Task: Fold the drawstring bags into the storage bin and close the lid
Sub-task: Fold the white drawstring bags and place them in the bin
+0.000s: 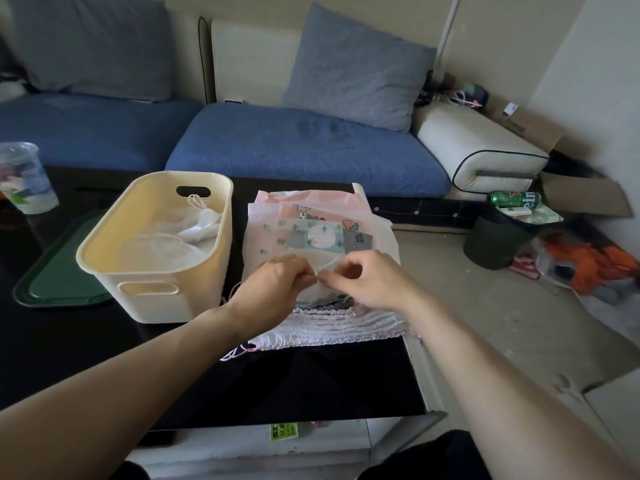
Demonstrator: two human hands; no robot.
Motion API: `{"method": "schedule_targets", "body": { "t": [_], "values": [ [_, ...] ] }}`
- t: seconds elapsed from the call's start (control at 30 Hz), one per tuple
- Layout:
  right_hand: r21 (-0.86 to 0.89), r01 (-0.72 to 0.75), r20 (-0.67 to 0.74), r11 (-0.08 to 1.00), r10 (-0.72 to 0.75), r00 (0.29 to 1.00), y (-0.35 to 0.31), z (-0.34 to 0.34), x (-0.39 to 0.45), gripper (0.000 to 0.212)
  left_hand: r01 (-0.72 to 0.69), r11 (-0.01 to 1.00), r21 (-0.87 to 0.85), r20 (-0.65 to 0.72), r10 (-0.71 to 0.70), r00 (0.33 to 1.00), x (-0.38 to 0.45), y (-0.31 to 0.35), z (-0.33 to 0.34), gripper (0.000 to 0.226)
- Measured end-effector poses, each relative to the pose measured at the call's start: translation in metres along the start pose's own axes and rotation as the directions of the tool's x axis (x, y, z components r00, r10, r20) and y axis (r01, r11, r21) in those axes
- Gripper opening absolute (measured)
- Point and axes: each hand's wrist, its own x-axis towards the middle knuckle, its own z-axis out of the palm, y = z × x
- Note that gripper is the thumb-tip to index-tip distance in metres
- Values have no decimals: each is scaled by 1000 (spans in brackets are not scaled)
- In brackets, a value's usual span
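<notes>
A stack of translucent drawstring bags lies on the black table, right of the cream storage bin. The top bag shows cactus prints and a label. My left hand and my right hand meet over the near part of the stack, each pinching a thin white drawstring. The gathered white and pink bag tops lie just below my hands. Inside the bin rest folded clear bags with a white cord. A dark green lid lies flat left of the bin.
A plastic cup stands at the table's far left. A blue sofa with grey cushions runs behind the table. On the floor at right stand a dark waste bin holding a green can, cardboard boxes and orange clutter.
</notes>
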Motion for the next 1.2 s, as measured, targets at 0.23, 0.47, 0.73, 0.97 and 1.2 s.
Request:
{"method": "schedule_targets", "body": {
  "t": [0.23, 0.47, 0.73, 0.97, 1.2],
  "values": [
    [-101, 18, -24, 995, -20, 1000, -8, 2, 1, 40, 65, 994, -93, -37, -68, 997, -1, 9, -3, 11],
    [-10, -36, 59, 999, 36, 998, 0, 0, 4, 37, 77, 991, -109, 193, -55, 980, 0, 7, -18, 32],
    [33, -19, 103, 999, 16, 995, 3, -9, 2, 21, -90, 945, 315, -32, 105, 994, 8, 3, -49, 10],
    [-49, 29, 121, 998, -23, 992, -12, 0, -1, 37, 354, 935, -34, -28, -355, 935, 8, 16, -24, 21],
    [-24, 18, 107, 1000, -15, 994, -12, -1, -1, 34, 541, 751, -379, 90, -552, 829, 8, 16, -12, 28]
  ]
}}
